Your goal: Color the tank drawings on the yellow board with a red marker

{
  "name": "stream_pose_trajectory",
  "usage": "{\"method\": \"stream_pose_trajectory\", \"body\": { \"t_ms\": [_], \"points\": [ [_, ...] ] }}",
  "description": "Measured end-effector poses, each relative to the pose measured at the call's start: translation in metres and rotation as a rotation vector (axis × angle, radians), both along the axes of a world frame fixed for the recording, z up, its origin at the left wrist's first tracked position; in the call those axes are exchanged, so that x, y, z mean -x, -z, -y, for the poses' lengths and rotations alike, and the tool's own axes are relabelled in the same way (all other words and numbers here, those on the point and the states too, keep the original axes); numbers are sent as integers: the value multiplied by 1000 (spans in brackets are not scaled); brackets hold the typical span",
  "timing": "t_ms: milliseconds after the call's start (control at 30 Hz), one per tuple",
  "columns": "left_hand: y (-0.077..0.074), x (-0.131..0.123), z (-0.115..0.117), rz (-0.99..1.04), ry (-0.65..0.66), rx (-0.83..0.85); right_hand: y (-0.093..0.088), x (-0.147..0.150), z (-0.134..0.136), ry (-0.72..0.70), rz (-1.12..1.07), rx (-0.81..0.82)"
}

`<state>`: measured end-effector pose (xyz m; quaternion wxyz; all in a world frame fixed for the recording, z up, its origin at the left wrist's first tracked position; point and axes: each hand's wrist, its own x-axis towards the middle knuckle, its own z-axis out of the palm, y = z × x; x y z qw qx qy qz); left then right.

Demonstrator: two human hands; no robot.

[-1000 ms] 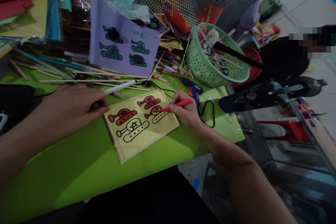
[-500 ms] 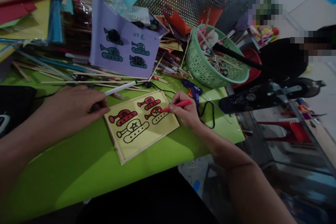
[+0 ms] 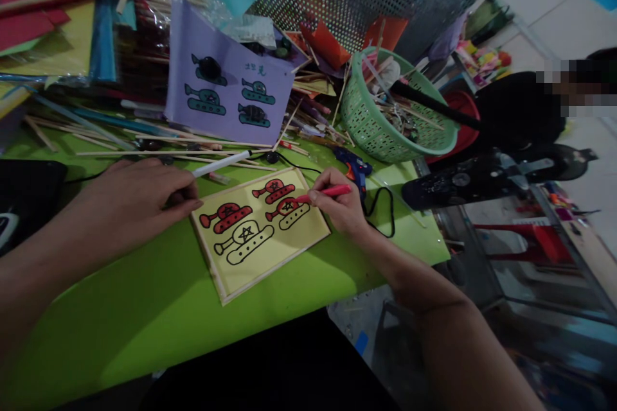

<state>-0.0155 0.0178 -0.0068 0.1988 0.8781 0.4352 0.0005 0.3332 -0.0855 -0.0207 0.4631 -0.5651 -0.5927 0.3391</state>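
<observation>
A yellow board (image 3: 270, 250) with several outlined tanks lies on the green table (image 3: 144, 308); some tanks are filled in red. My right hand (image 3: 340, 205) pinches a red marker (image 3: 325, 192), its tip resting on the tank at the board's upper right. My left hand (image 3: 139, 196) rests palm down at the board's left corner, fingers curled over a white pen (image 3: 219, 164) that sticks out toward the right.
A purple sheet with green tanks (image 3: 226, 93) leans behind several loose wooden sticks. A green basket (image 3: 385, 122) and a blue glue gun (image 3: 354, 164) with a black cord sit at the right. Another person in black (image 3: 525, 103) is beyond the table edge.
Almost nothing differs; the marker tip has shifted slightly over the same tank, and the view has drifted a little.
</observation>
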Motion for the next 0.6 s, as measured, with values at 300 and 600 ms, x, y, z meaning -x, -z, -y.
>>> {"method": "stream_pose_trajectory", "body": {
  "t_ms": [300,600],
  "points": [
    [-5,-3,1,-27,-2,14,2,-2,0,-18,-10,-24],
    [-5,-3,1,-47,-12,22,-1,-1,0,-14,2,-4]
  ]
}}
